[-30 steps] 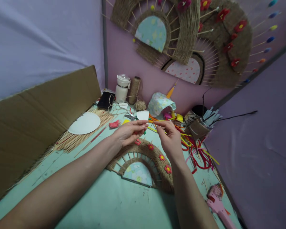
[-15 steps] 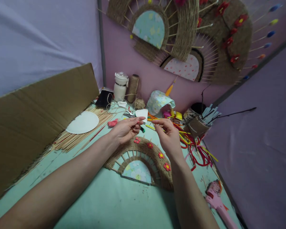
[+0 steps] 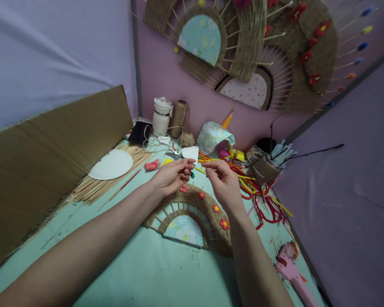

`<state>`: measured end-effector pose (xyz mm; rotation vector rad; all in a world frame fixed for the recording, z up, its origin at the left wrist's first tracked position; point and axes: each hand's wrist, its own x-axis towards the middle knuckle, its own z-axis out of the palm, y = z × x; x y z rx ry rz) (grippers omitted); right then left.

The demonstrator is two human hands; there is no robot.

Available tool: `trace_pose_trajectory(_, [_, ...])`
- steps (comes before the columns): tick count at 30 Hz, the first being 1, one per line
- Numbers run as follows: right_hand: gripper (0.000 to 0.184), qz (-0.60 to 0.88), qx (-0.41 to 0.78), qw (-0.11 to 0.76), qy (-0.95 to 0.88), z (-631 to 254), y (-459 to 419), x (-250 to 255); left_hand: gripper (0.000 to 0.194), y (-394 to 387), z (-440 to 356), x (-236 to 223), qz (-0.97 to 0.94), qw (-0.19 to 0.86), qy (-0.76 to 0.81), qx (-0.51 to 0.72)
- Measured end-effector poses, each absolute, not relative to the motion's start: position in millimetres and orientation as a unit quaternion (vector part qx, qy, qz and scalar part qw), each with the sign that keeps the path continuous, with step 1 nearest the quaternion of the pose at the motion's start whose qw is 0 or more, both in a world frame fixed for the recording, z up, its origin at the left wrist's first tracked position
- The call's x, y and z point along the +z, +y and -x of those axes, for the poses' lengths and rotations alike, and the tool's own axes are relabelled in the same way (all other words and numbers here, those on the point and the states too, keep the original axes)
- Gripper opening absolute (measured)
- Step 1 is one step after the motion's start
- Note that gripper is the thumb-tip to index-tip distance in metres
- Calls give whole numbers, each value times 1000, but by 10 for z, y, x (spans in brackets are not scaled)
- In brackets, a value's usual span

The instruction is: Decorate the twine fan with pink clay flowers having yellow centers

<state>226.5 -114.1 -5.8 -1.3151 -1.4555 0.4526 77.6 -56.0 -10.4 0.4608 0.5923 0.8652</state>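
My left hand (image 3: pixel 176 175) is closed, its fingertips and thumb pinching a small pinkish-red piece of clay (image 3: pixel 186 166). Facing it across a narrow gap, my right hand (image 3: pixel 222 177) has thumb and forefinger drawn together; anything between them is too small to make out. Below both hands lies a half-round twine-wrapped fan (image 3: pixel 187 200) with stick spokes. Pinkish-red clay flowers (image 3: pixel 216 208) sit along its band, the two lower right ones with yellow centres. Floral fabric (image 3: pixel 184 230) fills its inner half circle. A larger lump of pinkish-red clay (image 3: pixel 152 165) rests beyond my left wrist.
Wooden sticks (image 3: pixel 92 183) and a white paper plate piece (image 3: pixel 112 164) lie left, beside a cardboard panel (image 3: pixel 60 157). Behind stand a white jar (image 3: pixel 161 119) and twine spool (image 3: pixel 179 119). Coloured pipe cleaners (image 3: pixel 269 209) and a pink glue gun (image 3: pixel 292 273) are right.
Both hands stay nearly in place over the fan. My fingers have shifted slightly, and the pinkish-red piece in my left hand shows more clearly. A yellow piece now shows beyond my left hand.
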Motion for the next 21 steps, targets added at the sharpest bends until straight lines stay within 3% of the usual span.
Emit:
trace_pose_trajectory(9, [17, 552, 187, 526, -620, -2251, -1142, -73, 10, -555, -795, -118, -207, 831, 259, 446])
trace_pose_trajectory(14, [17, 554, 196, 516, -623, -2225, -1150, -65, 27, -509, -768, -106, -172, 844, 255, 439])
trace_pose_trajectory(21, [14, 538, 202, 459, -678, -2070, -1186, -90, 17, -558, -822, -155, -118, 817, 303, 476])
